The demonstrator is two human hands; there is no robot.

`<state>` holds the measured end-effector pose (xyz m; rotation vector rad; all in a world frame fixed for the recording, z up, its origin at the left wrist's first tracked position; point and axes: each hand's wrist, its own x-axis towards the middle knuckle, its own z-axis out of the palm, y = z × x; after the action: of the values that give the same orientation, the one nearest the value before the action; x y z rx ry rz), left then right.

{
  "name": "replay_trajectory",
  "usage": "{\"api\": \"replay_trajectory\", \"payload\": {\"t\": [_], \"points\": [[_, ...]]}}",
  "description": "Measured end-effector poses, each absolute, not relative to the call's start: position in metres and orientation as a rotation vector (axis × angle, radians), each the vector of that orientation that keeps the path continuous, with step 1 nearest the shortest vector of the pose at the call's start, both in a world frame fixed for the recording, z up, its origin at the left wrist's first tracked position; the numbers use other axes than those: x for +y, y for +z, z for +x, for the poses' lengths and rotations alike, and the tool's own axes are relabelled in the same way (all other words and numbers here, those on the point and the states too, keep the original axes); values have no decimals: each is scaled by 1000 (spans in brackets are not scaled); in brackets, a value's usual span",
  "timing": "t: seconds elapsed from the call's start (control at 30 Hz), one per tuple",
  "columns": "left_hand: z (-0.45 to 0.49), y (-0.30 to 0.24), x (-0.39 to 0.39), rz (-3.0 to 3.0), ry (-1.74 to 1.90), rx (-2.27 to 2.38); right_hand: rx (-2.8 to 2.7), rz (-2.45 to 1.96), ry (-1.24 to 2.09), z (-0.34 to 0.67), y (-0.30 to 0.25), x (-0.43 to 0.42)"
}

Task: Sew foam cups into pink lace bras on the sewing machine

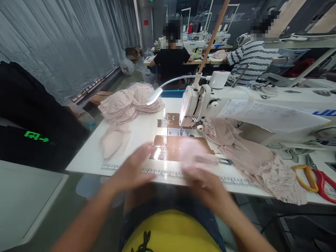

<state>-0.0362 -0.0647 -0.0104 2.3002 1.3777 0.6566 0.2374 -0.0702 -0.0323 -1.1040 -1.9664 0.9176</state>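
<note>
Lace pile (120, 103) lt pink, sewing mach. (283, 98) wht, shirt (258, 57) blk/wht striped.

At one o'clock, a far sewing machine (200, 46) is bearing the blue brand name JUKI. At three o'clock, the near sewing machine (288, 104) is showing blue letters starting JU, the rest running out of view. At nine o'clock, a green exit sign (32, 135) is glowing on a dark surface (56, 151), its arrow pointing right.
</note>
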Motion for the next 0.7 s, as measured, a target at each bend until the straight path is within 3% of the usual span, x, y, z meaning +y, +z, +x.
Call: {"api": "replay_trajectory", "payload": {"t": [0.13,0.27,0.37,0.43,0.5,0.6,0.7], "points": [[11,-10,-89,1983,480,920,-2156,-840,963,209,-25,-88],[2,-26,-100,1801,634,1199,-2048,-763,548,226,-7,-86],[-15,-32,-108,1710,715,1471,-1857,-858,462,249,3,-85],[-19,-31,-113,1594,663,1371,-1759,-948,495,254,2,-84],[-16,-27,-118,1456,576,1045,-1778,-1031,799,248,-6,-82],[-3,-19,-121,1330,580,659,-1790,-982,1551,232,-26,-80],[7,-18,-116,1452,741,767,-1624,-811,1976,221,-41,-83]]}}
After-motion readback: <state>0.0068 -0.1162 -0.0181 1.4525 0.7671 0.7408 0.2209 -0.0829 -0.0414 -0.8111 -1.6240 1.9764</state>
